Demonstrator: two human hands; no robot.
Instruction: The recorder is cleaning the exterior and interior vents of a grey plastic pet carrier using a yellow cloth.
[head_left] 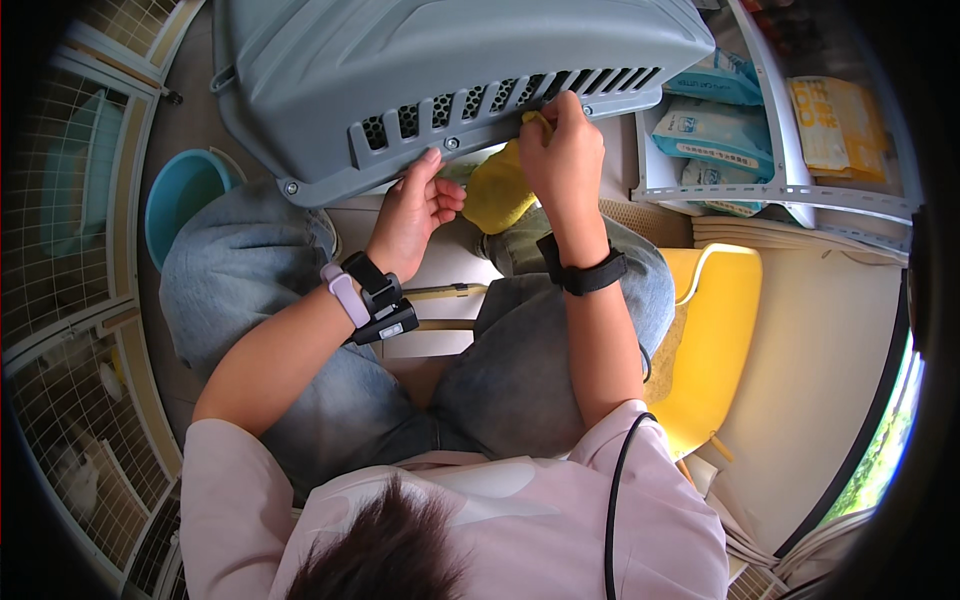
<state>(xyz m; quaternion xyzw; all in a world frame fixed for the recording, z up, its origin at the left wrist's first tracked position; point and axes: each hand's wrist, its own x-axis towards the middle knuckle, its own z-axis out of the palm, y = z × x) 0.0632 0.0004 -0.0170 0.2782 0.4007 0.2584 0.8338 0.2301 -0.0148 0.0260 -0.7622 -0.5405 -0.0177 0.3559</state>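
A grey plastic pet carrier (330, 90) with a row of vent slots along its lower edge stands in front of my knees. My right hand (567, 160) pinches a yellow cloth (495, 195) against the carrier's edge, just below the slots. Most of the cloth hangs down to the left of that hand. My left hand (410, 205) is at the same edge, its thumb tip touching or very near the rim, its fingers loosely curled and apart with nothing seen between them. Black straps circle both wrists.
A light blue bucket (185, 195) stands left of my knee, beside wire-mesh cage doors (70, 200). At the right, a white shelf (790, 195) bears blue-and-white bags (715, 135) and a yellow package (838, 125). A yellow chair (720, 340) is close to my right knee.
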